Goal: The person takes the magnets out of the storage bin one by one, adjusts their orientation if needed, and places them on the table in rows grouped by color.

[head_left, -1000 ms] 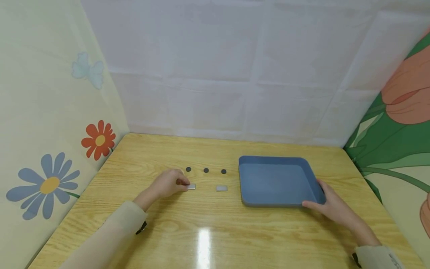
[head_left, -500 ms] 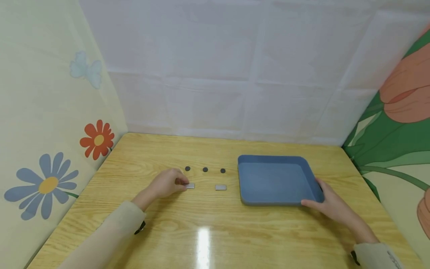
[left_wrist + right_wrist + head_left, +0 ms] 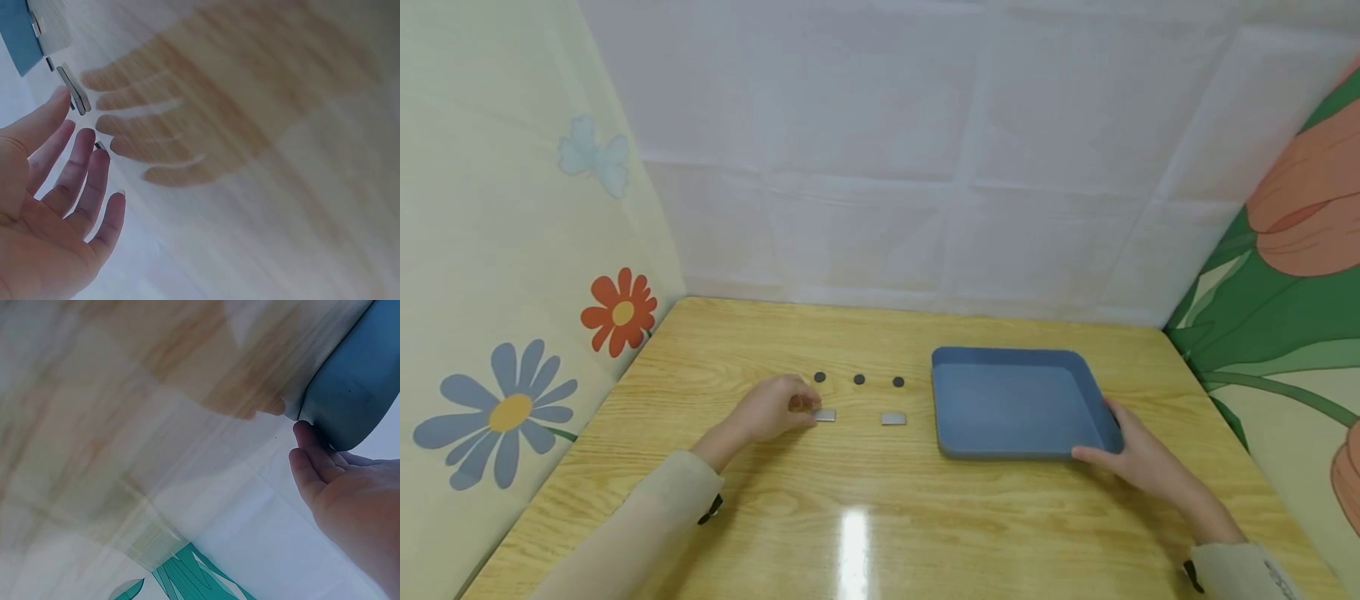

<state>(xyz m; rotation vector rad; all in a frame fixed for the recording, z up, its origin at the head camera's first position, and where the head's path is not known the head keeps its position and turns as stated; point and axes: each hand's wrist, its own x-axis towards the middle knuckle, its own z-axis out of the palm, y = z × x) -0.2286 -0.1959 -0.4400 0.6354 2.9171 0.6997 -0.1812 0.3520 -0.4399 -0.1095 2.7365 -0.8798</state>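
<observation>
A small flat silver rectangular piece (image 3: 826,415) lies on the wooden table right at my left hand's fingertips. My left hand (image 3: 775,408) is at its left end, thumb and fingers parted. In the left wrist view the thumb tip (image 3: 59,97) is close beside the silver piece (image 3: 75,90), and the other fingers spread loosely. A matching silver piece (image 3: 893,419) lies farther right. My right hand (image 3: 1138,454) grips the near right corner of a blue rectangular tray (image 3: 1015,457), thumb at the front rim and fingers along the side. The right wrist view shows fingertips against the tray's outer wall (image 3: 350,394).
Three small dark discs, the left one (image 3: 820,377), the middle one (image 3: 860,379) and the right one (image 3: 898,382), lie in a row behind the silver pieces. A white cloth wall (image 3: 880,208) closes off the table's back, with flower-printed panels at both sides.
My left fingers have parted slightly from the left silver piece, which stays in place. The right hand and tray have not visibly moved.
</observation>
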